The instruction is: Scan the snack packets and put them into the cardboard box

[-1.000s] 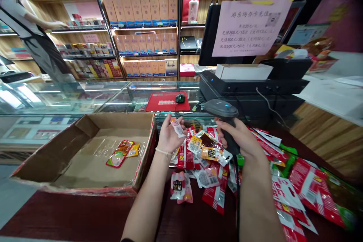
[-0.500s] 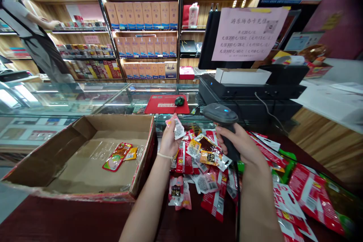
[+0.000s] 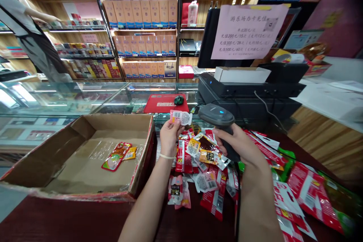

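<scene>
The left hand (image 3: 169,136) is raised over the near part of the table and holds a small snack packet (image 3: 180,117) by its left end, pinched between the thumb and the first fingers (image 3: 171,126). The packet stands out to the right of the fingertips with its barcode side turned to the camera. It hangs in the air just in front of the head of the barcode scanner (image 3: 216,114), near but not touching. The right hand (image 3: 241,145) is closed around the grip of the scanner, the fingers wrapped on the handle (if the forefinger presses the trigger, I cannot tell). The black cable (image 3: 237,196) goes down beside the forearm. Below both hands lies a loose pile of snack packets (image 3: 208,159), mostly red and white, which spreads over the dark red table (image 3: 70,219) toward the right. At the left of the pile stands an open cardboard box (image 3: 42,159), with a few packets (image 3: 117,155) lying flat on its bottom. Behind there is a glass counter (image 3: 70,96), a red mouse pad (image 3: 161,104) with a dark mouse (image 3: 178,100) on it, and a cash register (image 3: 244,90) with a pink paper notice (image 3: 249,30) above it. Far at the left another person (image 3: 31,41) reaches to a shelf.
</scene>
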